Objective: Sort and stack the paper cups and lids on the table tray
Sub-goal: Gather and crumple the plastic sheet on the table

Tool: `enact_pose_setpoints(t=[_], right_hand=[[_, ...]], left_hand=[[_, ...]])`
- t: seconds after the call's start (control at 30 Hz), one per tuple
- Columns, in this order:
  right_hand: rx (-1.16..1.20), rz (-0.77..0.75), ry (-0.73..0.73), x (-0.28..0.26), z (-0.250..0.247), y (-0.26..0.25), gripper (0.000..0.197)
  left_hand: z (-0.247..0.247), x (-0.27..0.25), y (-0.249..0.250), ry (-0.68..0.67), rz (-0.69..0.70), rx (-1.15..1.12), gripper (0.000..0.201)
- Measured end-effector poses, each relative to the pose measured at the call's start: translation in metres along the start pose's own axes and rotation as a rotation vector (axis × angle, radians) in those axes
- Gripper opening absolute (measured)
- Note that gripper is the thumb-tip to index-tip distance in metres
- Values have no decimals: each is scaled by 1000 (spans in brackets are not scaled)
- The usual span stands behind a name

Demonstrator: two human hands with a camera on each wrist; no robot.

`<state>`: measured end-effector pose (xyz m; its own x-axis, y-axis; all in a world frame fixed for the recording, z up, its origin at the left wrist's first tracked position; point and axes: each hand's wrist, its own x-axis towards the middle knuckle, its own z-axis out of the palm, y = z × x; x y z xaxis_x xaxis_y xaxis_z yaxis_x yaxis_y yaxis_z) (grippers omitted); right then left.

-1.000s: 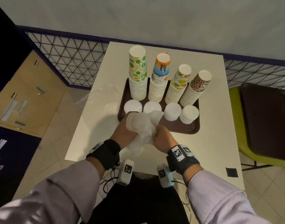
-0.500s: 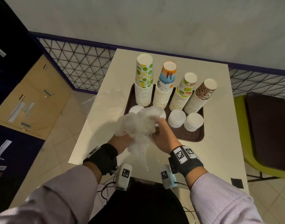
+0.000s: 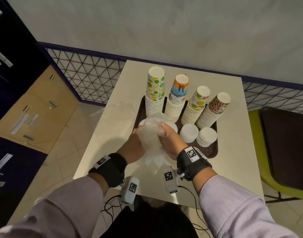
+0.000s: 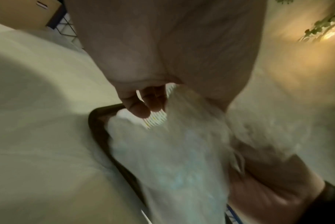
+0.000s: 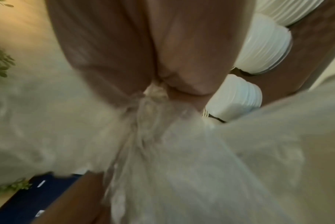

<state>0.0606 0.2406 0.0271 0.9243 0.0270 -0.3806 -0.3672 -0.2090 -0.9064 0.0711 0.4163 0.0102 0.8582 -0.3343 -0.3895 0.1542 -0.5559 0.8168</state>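
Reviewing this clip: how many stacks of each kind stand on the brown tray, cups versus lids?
Tall stacks of patterned paper cups: 4
Low stacks of white lids: 4, the two left ones partly hidden by the crumpled clear plastic bag gripped in both hands
Total on the brown tray: 8 stacks

Wearing pale lilac sleeves (image 3: pixel 233 208), black wrist straps (image 3: pixel 193 162) bearing square coded markers, white camera pods (image 3: pixel 170 182), seemingly cabled.

Café-like spot: cup stacks (image 3: pixel 155 95) on tray (image 3: pixel 214 152), table (image 3: pixel 233 134), chair (image 3: pixel 284 152).
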Motion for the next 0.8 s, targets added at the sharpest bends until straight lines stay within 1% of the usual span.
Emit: enact_pose_setpoints(t=[0.03,0.07,0.1,0.13,0.17,0.2,0.23,0.27,0.3,0.33,0.37,0.4,0.47,0.5,0.57,0.63,0.67,0.73,0.8], right_hand=[[-22,2,24,4,-3,4,31],[-31,-3,30,7,-6,8,28],[-40,-8,42,8,-9,10,32],[-58,15,47,9,-13,11,45],[-85,40,60,6,-16,8,55],[-101,43,68,4,-17,7,56],[-108,37,72,4,-19,8,54],[-113,18,69,4,-19,10,50],[-124,-4,67,5,-19,11,47],[-126,-34,54,5,-19,13,45],[-129,-60,49,6,-20,15,43],[-136,-72,46,8,-20,18,43],[-149,-70,39,10,-21,23,41],[-152,-67,37,10,-21,26,40],[-164,-59,39,12,-22,31,41],[-181,-53,45,13,-24,33,42],[-184,-57,46,13,-25,34,41],[-186,-61,51,13,-27,32,38],[-176,-66,52,12,-27,31,37]], left_hand=[[-4,1,-3,19,27,-14,61],[-10,3,-7,-11,60,1,63],[-18,2,-10,-4,39,-95,60],[-26,4,-18,26,11,-144,54],[-34,8,-32,125,-25,-189,50],[-44,9,-42,228,-62,-143,50],[-52,13,-59,354,-116,-69,54],[-59,15,-76,439,-194,19,59],[-64,18,-93,479,-280,119,65],[-68,20,-105,460,-361,225,71],[-70,21,-117,404,-393,321,77],[-71,22,-123,321,-411,401,82],[-67,25,-136,169,-386,551,88],[-64,26,-140,120,-343,617,88],[-59,32,-149,84,-234,712,76],[-54,33,-154,103,-142,758,60],[-52,34,-157,122,-131,746,49],[-49,31,-156,148,-153,703,23],[-48,28,-155,189,-151,657,14]])
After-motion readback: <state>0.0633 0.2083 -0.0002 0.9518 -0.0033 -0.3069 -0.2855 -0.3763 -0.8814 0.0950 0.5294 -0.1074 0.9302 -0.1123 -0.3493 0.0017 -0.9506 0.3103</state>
